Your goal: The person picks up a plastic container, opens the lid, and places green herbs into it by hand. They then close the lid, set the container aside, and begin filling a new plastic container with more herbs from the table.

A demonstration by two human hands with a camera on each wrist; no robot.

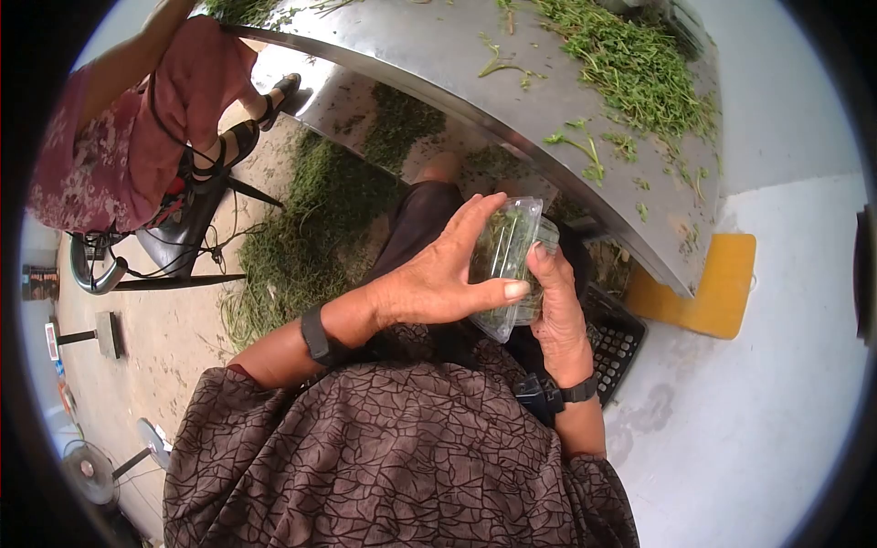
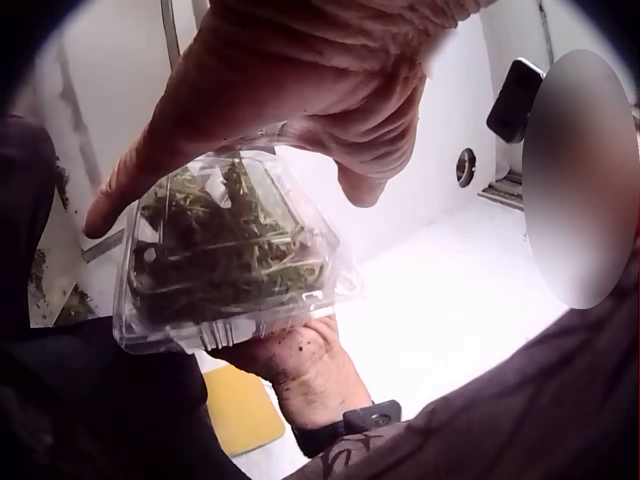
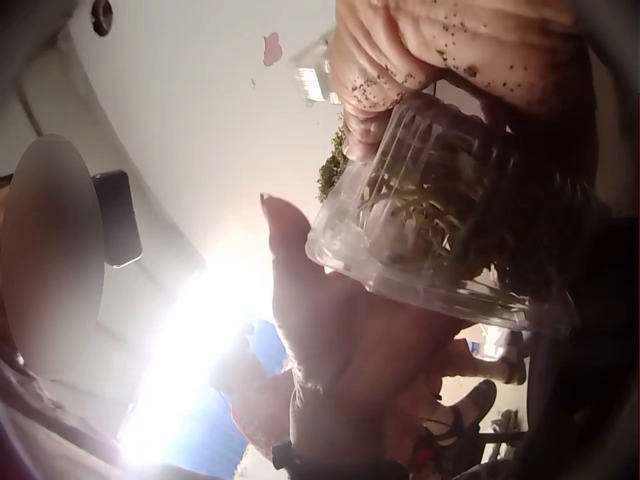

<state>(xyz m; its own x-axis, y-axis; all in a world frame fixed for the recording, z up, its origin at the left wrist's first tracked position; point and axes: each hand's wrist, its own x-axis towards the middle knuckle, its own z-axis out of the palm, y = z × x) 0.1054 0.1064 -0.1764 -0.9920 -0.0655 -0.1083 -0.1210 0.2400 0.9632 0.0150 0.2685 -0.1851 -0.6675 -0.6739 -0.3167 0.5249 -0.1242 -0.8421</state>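
Note:
A clear plastic clamshell box with green sprigs inside is held in front of the body, over the lap. My right hand grips it from the right side, with the thumb lying along its edge. On the other side, my left hand spreads over the lid with straight fingers and the thumb apart. The left wrist view shows the box's lid closed over the leafy stems, beneath the left hand. Dark specks dot the right hand in the right wrist view.
A metal table curves across ahead, bearing a heap of cut greens and loose sprigs. More greens cover the floor at left. Beyond them another person sits on a chair. A yellow board and a black crate stand at right.

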